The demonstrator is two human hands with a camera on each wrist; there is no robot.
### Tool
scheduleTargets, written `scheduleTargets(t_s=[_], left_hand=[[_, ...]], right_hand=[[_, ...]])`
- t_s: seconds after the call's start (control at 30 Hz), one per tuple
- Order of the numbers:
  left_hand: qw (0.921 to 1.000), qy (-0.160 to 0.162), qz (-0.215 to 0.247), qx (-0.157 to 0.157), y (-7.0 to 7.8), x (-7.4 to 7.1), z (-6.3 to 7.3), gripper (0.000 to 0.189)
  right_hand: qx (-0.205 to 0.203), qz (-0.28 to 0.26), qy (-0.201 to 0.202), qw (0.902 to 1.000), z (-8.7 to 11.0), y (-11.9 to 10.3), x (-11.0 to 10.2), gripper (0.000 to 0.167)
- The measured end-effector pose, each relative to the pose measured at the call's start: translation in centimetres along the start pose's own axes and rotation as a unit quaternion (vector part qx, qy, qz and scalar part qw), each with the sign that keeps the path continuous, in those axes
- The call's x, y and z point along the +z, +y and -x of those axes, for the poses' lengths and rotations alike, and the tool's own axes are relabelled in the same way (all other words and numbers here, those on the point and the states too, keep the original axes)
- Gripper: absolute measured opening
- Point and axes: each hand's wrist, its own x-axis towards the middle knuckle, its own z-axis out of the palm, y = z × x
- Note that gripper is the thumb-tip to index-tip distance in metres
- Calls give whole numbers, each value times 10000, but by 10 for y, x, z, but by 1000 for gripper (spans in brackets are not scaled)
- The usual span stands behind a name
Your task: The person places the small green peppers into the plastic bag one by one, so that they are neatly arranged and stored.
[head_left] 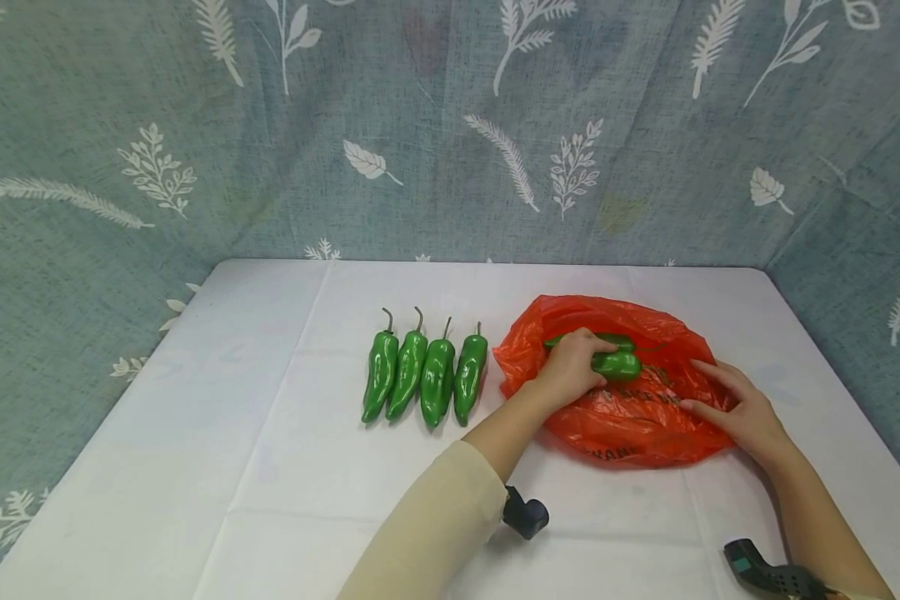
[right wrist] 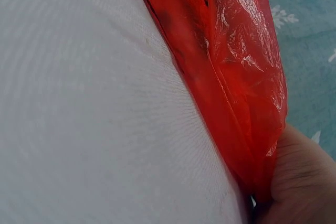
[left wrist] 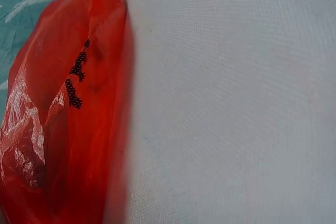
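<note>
A crinkled red plastic bag (head_left: 607, 429) with dark lettering lies on the right half of the table, its mouth spread. My left hand (head_left: 572, 367) reaches over it and grips a glossy green pepper (head_left: 619, 367) whose end shows past the fingers. Just behind, another green pepper (head_left: 617, 341) lies inside, partly covered by the hand. At the bag's right side rests my right hand (head_left: 746, 417), thumb and fingers spread apart on the plastic. Both wrist views show mostly the outside of the red bag (left wrist: 79, 145) beside white cloth.
Several green peppers (head_left: 438, 379) lie in a row left of the bag, stems pointing away. A white cloth (head_left: 307, 483) covers the table. Grey-green curtain fabric (head_left: 420, 133) with white leaf prints rises behind it and along both sides.
</note>
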Motion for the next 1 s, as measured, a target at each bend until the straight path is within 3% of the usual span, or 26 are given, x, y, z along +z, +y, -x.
scheduleTargets(t_s=[0.27, 0.5, 0.87, 1.0], left_hand=[[9999, 112, 69, -33, -2, 4, -2, 45], [9995, 297, 67, 117, -2, 2, -1, 43], [9981, 398, 441, 138, 5, -4, 2, 50], [9959, 448, 770, 167, 7, -7, 3, 54]], right_hand=[[-85, -14, 1, 10000, 0, 0, 1, 70], [-31, -1, -1, 10000, 1, -2, 0, 71], [-37, -10, -26, 10000, 1, -2, 0, 70], [-76, -14, -31, 10000, 1, -2, 0, 69]])
